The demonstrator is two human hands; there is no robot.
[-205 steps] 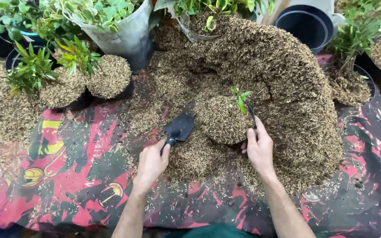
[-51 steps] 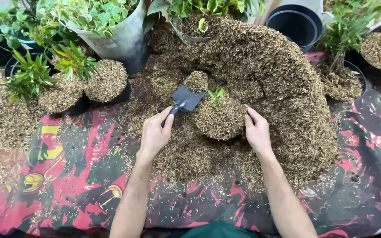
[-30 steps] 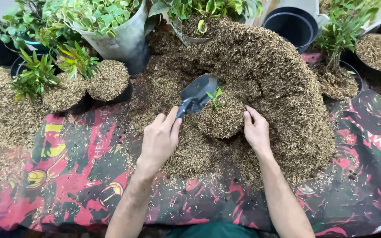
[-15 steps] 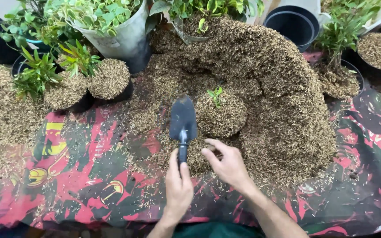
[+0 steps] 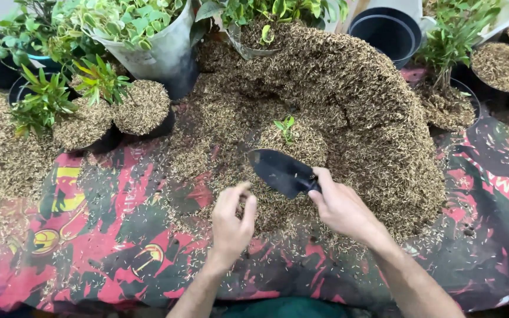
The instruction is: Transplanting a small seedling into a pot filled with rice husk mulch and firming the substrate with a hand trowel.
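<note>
Right hand [image 5: 340,206] closed on black trowel [image 5: 281,172] handle; blade points up-left, long axis diagonal, just below seedling pot [image 5: 293,141]; left hand [image 5: 232,221] empty, fingers loosely curled.

One camera only, worn on the person's head, looks steeply down and forward over both forearms. It sits close to the work: the patterned red cloth [image 5: 119,247] fills the near edge, the row of pots [image 5: 166,53] marks the far edge.

Even, bright overhead light; soft shadows under the pots; sharp centre, slight bending and softness at the edges.
</note>
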